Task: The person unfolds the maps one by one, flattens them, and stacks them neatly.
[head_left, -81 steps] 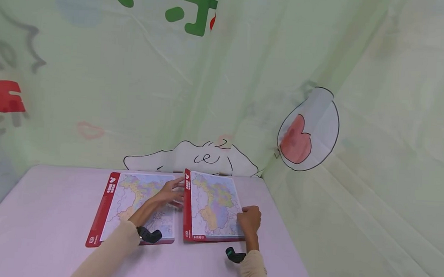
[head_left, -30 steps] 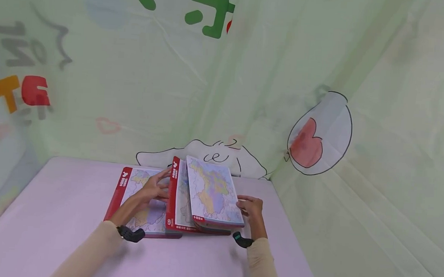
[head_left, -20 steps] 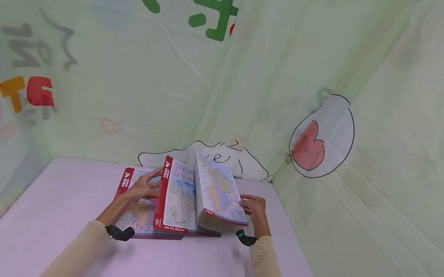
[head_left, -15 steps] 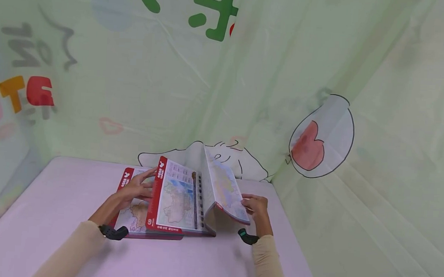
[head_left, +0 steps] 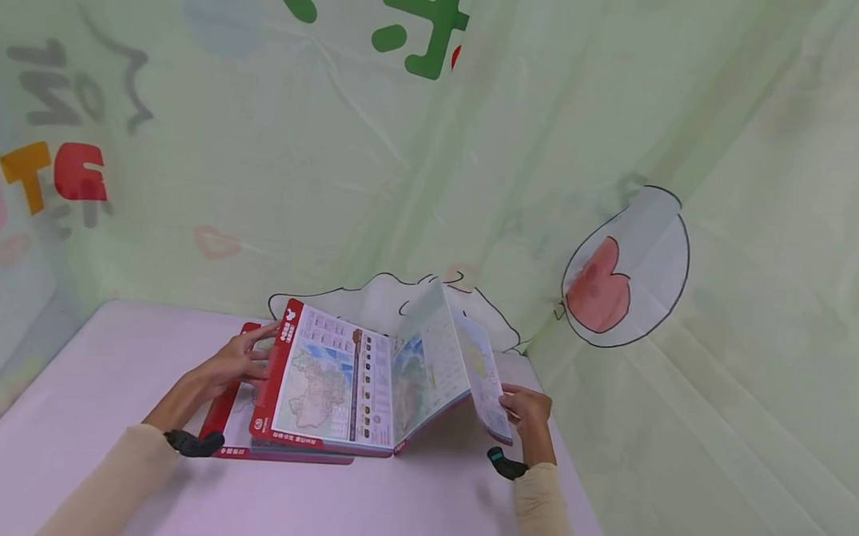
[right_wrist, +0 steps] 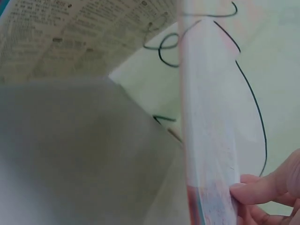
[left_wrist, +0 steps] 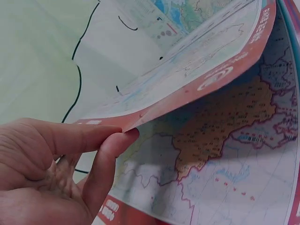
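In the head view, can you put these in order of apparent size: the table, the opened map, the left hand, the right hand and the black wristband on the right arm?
Largest to smallest:
1. table
2. opened map
3. left hand and right hand, too alike to rank
4. black wristband
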Tool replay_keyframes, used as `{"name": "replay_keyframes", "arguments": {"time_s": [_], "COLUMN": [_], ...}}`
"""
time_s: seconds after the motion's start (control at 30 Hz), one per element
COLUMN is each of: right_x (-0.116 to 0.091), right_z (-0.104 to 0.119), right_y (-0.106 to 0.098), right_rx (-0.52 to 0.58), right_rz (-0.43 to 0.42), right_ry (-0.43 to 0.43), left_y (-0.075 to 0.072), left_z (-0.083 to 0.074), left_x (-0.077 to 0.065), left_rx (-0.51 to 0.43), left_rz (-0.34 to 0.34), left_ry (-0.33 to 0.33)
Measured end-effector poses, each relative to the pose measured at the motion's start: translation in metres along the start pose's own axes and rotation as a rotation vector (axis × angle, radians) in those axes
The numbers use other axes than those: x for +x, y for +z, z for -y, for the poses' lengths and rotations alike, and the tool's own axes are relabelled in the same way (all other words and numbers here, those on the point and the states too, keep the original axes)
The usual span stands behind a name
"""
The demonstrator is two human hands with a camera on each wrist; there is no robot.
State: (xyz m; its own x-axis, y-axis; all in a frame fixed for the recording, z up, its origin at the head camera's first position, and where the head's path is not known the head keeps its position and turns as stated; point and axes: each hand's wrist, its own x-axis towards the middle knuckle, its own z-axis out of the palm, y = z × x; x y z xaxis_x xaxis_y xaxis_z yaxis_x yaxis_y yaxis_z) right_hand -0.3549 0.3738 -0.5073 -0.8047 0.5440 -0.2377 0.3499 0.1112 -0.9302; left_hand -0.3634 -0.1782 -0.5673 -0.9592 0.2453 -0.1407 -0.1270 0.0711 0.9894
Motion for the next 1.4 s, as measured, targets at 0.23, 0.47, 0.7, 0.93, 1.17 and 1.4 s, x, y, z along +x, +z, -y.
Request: {"name": "replay_keyframes", "arguments": {"time_s": [0.23, 0.47, 0.7, 0.93, 1.17, 1.4], "right_x": [0.005, 0.024, 0.044, 0.059, 0.078, 0.096], "right_z": [-0.008, -0.015, -0.026, -0.037, -0.053, -0.066], "right_y": [-0.017, -0.031, -0.044, -0.05, -0.05, -0.047], "right_rx": [-0.169, -0.37, -0.477, -0.544, -0.582, -0.618], "right_rz": [-0.209, -0.375, -0.472, -0.503, -0.493, -0.509], "right_ry": [-0.133, -0.226, -0.357, -0.369, -0.375, -0.379], "left_y": [-0.011, -0.018, -0.025, -0.027, -0.03, -0.03], "left_z": [-0.003, -0.008, -0.003, -0.003, -0.004, -0.005], "left_x": [-0.001, -0.009, -0.013, -0.017, -0.021, -0.024], "left_rx": [0.038, 0.138, 0.197, 0.233, 0.273, 0.324], "left_rz": [-0.021, -0.041, -0.058, -0.084, -0.088, -0.123], "left_ry": [-0.037, -0.041, -0.03, -0.05, -0.077, -0.101]}}
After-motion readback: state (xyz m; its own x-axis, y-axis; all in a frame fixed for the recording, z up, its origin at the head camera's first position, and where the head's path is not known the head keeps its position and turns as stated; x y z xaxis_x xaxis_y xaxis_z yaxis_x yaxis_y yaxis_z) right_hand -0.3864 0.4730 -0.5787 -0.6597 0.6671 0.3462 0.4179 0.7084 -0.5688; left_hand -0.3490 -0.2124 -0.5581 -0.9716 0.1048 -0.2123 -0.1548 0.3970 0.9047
